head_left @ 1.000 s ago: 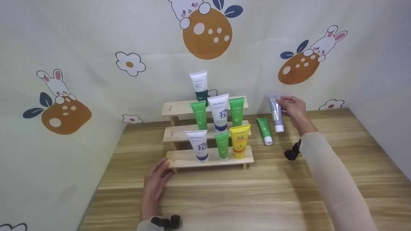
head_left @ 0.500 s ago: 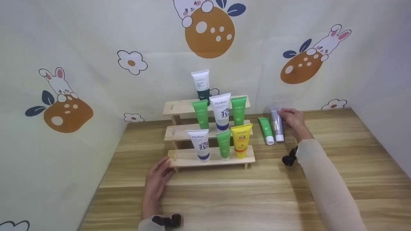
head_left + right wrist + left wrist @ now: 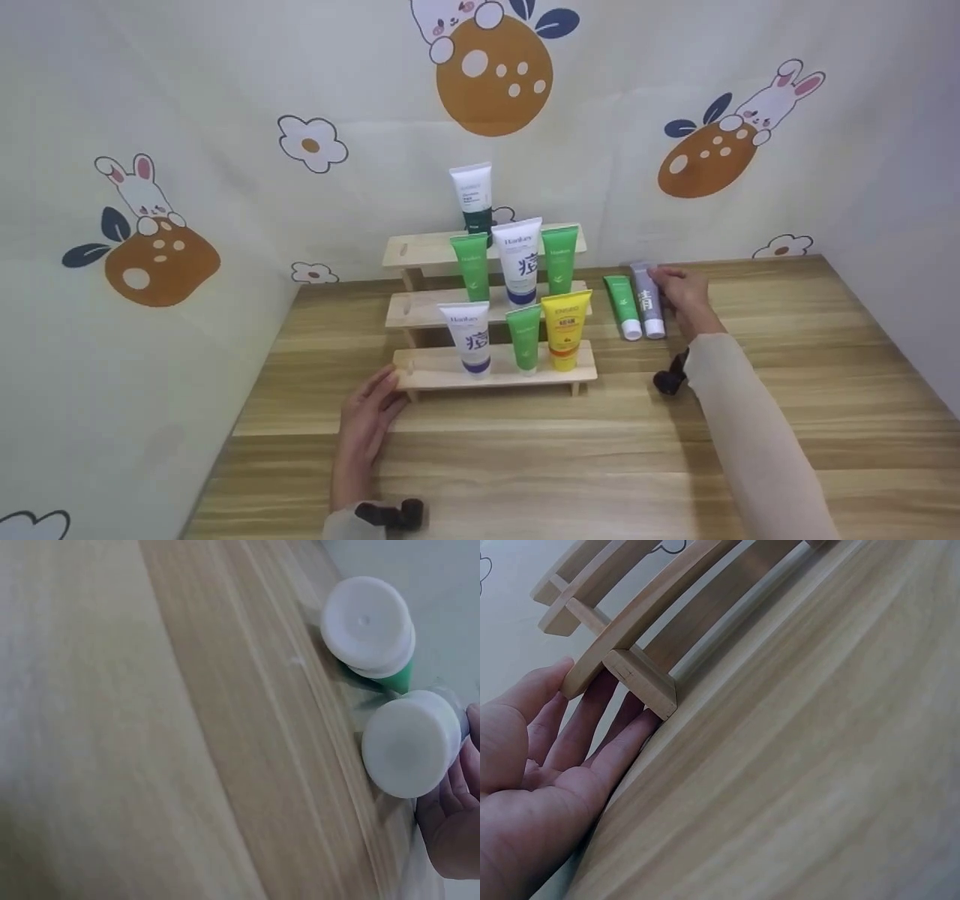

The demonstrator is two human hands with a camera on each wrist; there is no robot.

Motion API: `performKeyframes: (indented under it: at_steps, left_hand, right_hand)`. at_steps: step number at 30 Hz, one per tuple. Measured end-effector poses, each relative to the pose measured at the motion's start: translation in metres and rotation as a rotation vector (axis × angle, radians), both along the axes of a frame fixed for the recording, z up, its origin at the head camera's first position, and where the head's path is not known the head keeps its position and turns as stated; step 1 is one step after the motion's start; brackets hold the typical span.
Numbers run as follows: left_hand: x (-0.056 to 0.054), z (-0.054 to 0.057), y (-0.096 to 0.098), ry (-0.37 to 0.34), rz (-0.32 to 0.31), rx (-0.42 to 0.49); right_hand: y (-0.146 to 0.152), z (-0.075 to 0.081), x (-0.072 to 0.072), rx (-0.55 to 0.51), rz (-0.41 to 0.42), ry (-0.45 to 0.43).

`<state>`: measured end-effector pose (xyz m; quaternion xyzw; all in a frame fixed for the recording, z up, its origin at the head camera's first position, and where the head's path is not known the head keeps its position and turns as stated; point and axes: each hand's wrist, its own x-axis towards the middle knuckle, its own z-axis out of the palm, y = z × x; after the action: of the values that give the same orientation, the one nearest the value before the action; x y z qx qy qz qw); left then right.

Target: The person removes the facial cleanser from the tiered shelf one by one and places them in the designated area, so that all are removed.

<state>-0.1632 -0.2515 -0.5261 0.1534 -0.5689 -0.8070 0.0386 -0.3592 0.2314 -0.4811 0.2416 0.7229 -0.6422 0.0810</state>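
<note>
My left hand [image 3: 366,420] pinches the left end of the lowest step of a wooden tiered stand [image 3: 431,377]. In the left wrist view its thumb lies on the step's edge [image 3: 592,669], with fingers beneath. At the right, my right hand [image 3: 686,296] holds the sealed end of a grey-purple tube [image 3: 646,300] that lies on the table. Beside it lies a green tube [image 3: 621,304] with a white cap. The right wrist view shows the grey-purple tube's white cap [image 3: 405,748] close up, with part of my fingers behind it.
On the stand are a white-and-dark-green tube [image 3: 472,196], white tubes [image 3: 519,259] with blue caps, several green tubes [image 3: 523,339] and a yellow tube [image 3: 565,330]. A patterned cloth [image 3: 375,195] hangs behind the wooden table [image 3: 570,465].
My right hand has lowered the grey-purple tube toward me onto the table, alongside the green one. My left hand keeps its place at the stand. The head view has shifted slightly.
</note>
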Motion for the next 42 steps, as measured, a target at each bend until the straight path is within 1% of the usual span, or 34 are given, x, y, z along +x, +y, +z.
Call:
performKeyframes:
  at_steps: [8,18,21,23,25,28,30,31,35,38,42]
  left_hand:
    - [0.000,0.000,0.001,-0.017,0.008,-0.002]
    - [0.001,0.001,0.000,-0.001,0.003,0.016]
    - [0.001,0.001,0.000,0.007,-0.008,0.019]
    - [0.001,0.001,0.000,0.009,-0.011,0.025]
    - [0.001,0.001,0.000,0.006,-0.011,0.025]
    - [0.000,0.001,0.000,-0.005,0.005,0.020]
    - [-0.001,0.001,-0.001,-0.015,0.010,0.006]
    - [-0.001,0.001,-0.001,-0.022,0.014,0.003]
    - [-0.002,0.001,-0.001,-0.027,0.018,-0.001]
    - [-0.002,0.000,-0.001,-0.025,0.012,0.004]
    - [-0.002,0.001,-0.001,-0.020,0.003,0.006]
  right_hand:
    - [0.001,-0.002,0.002,0.007,-0.009,-0.019]
    - [-0.002,-0.003,0.003,0.011,-0.008,0.061]
    - [-0.004,-0.001,0.006,0.046,-0.024,0.058]
    - [-0.005,0.004,0.008,0.085,-0.027,0.061]
    - [-0.005,0.010,0.010,0.152,-0.008,0.090]
    - [-0.007,0.026,0.011,0.236,0.044,0.162]
    - [-0.010,0.038,0.011,0.270,0.073,0.213]
    - [-0.012,0.045,0.011,0.271,0.083,0.230]
    - [-0.021,0.073,0.012,0.241,0.098,0.299]
    - [-0.030,0.094,0.015,0.169,0.116,0.356]
    - [-0.049,0.124,0.022,0.084,0.179,0.409]
